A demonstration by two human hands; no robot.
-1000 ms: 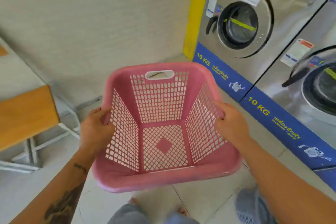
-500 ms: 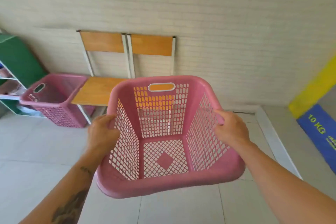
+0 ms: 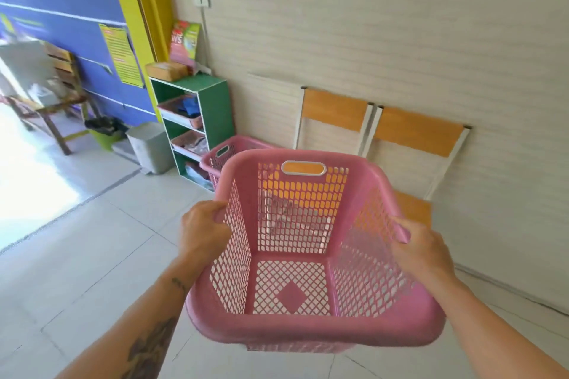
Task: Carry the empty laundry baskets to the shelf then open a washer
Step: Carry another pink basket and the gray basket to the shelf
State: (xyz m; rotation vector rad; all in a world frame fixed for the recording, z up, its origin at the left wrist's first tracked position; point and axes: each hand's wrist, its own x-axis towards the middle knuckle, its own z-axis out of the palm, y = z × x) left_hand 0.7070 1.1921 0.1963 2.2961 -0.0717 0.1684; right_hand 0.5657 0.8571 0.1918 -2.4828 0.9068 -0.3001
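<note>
Head view: 1 pink perforated plastic laundry basket [image 3: 311,337] is held above the pale tiled floor [image 3: 77,255], near centre. It is empty, with its mouth tipped toward the camera. The left hand [image 3: 201,232] is clamped on the left rim with fingers curled over the edge. The right hand [image 3: 421,251] is clamped on the right rim likewise. Both grips sit mid-length on the side walls, not at the white-edged handle slot [image 3: 303,168] in the far wall.

Handling, as judged:
- The basket is a thin moulded shell with lattice walls, so it is light.
- It is fairly stiff at the rolled rim and likely to flex in the mesh.
- The rim or the handle slots are the sound holding points; the lattice should take no load.
- The plastic is smooth, but the lip gives the fingers a stop, so slip risk is low.

Surroundings:
- A green open-fronted shelf unit [image 3: 215,108] stands far left of centre against the wall, with a brown cardboard box [image 3: 166,71] on top.
- A 2nd pink basket [image 3: 215,157] of the same kind sits on the floor just beside the shelf's right side.
- 2 chairs with orange wooden backs and white metal frames [image 3: 334,109] stand along the right wall, near that basket.
- A grey bin [image 3: 151,144] stands left of the shelf.

Obstruction: the chair seats project toward the route on the right. The 2nd basket occupies the spot beside the shelf, so nesting into it looks the likely placing. No washer is in view.
</note>
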